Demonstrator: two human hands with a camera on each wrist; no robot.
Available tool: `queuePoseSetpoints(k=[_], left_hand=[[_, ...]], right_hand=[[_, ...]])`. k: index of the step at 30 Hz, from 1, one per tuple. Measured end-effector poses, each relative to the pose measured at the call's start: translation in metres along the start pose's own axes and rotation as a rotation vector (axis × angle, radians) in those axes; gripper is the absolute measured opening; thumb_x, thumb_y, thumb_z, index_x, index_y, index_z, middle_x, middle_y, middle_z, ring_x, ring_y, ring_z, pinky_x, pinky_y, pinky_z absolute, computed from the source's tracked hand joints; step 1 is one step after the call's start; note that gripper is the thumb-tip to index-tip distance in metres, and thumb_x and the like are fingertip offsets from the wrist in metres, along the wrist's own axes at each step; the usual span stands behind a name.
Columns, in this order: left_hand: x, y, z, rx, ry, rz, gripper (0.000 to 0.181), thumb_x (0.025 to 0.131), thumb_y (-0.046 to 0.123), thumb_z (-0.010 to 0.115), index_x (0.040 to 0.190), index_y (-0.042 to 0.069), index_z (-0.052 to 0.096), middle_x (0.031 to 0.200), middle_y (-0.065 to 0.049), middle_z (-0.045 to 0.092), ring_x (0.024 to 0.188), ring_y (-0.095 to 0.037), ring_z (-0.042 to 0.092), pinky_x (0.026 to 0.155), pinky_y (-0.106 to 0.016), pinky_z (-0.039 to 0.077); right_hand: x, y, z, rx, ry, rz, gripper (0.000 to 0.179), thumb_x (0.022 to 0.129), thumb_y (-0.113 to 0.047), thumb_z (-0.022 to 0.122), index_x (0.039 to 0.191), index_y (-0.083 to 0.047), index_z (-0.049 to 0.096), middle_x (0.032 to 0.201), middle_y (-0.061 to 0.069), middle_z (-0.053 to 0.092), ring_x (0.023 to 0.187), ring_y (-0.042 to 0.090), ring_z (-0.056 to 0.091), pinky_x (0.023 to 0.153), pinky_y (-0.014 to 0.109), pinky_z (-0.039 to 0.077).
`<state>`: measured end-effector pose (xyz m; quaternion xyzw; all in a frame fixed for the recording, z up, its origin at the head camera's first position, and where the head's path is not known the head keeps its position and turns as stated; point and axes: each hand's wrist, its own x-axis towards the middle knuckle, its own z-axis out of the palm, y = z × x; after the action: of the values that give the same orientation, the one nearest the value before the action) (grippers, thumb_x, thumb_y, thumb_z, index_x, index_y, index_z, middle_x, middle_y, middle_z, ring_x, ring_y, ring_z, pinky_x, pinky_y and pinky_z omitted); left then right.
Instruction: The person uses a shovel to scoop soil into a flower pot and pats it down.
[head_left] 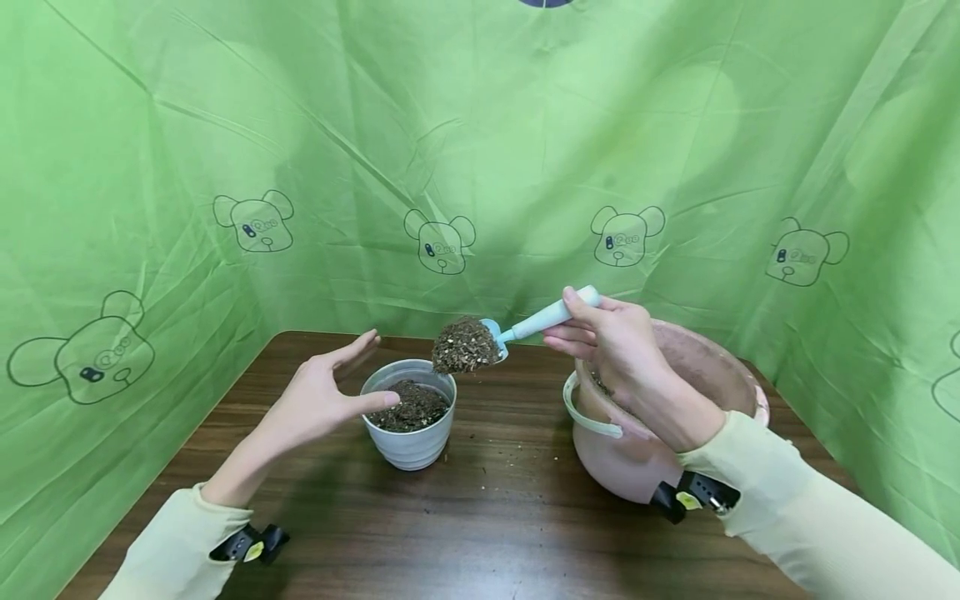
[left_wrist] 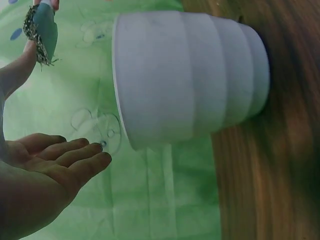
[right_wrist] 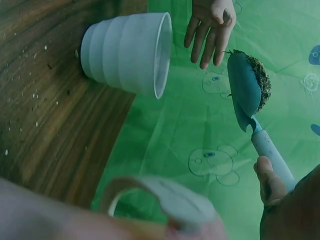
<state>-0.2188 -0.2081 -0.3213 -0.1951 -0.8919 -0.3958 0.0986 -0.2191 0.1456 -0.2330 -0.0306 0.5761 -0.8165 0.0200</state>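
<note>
My right hand grips the pale blue handle of a small garden trowel. A heap of dark soil flecked with light bits fills its blade, which is held above and just right of a white flower pot. Inside that pot lies more dark soil. With thumb and fingers spread, my left hand hovers at the pot's left side. The left wrist view shows this hand apart from the ridged pot. From below, the right wrist view shows the loaded trowel blade.
A larger pink bucket with a pale handle stands at the right, partly behind my right forearm. Soil crumbs are scattered on the dark wooden table between the two containers. A green cloth with bear-head drawings hangs behind and at both sides.
</note>
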Motion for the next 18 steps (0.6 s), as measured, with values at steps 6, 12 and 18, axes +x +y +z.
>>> queuePoseSetpoints(k=[6, 12, 18], left_hand=[[-0.006, -0.017, 0.0, 0.016, -0.012, -0.012, 0.097, 0.071, 0.053, 0.079, 0.149, 0.021, 0.031, 0.146, 0.005, 0.04, 0.132, -0.02, 0.039, 0.107, -0.047, 0.031], [-0.01, -0.033, 0.004, 0.002, -0.028, -0.018, 0.098, 0.069, 0.052, 0.08, 0.149, 0.019, 0.032, 0.146, 0.005, 0.04, 0.13, -0.019, 0.041, 0.107, -0.044, 0.031], [-0.012, -0.047, 0.011, -0.014, -0.051, -0.023, 0.101, 0.067, 0.052, 0.081, 0.149, 0.017, 0.033, 0.145, 0.003, 0.041, 0.128, -0.021, 0.043, 0.106, -0.041, 0.033]], right_hand=[[0.007, 0.019, 0.012, -0.044, 0.008, -0.018, 0.032, 0.092, -0.019, 0.065, 0.109, 0.006, 0.056, 0.094, 0.019, 0.069, 0.087, 0.033, 0.068, 0.082, 0.042, 0.053], [0.011, 0.032, 0.02, -0.087, 0.038, -0.026, 0.034, 0.091, -0.021, 0.066, 0.11, 0.007, 0.056, 0.094, 0.018, 0.069, 0.087, 0.034, 0.068, 0.079, 0.042, 0.054], [0.013, 0.044, 0.027, -0.091, 0.042, -0.046, 0.03, 0.09, -0.019, 0.068, 0.103, 0.006, 0.057, 0.092, 0.02, 0.069, 0.085, 0.037, 0.068, 0.077, 0.043, 0.055]])
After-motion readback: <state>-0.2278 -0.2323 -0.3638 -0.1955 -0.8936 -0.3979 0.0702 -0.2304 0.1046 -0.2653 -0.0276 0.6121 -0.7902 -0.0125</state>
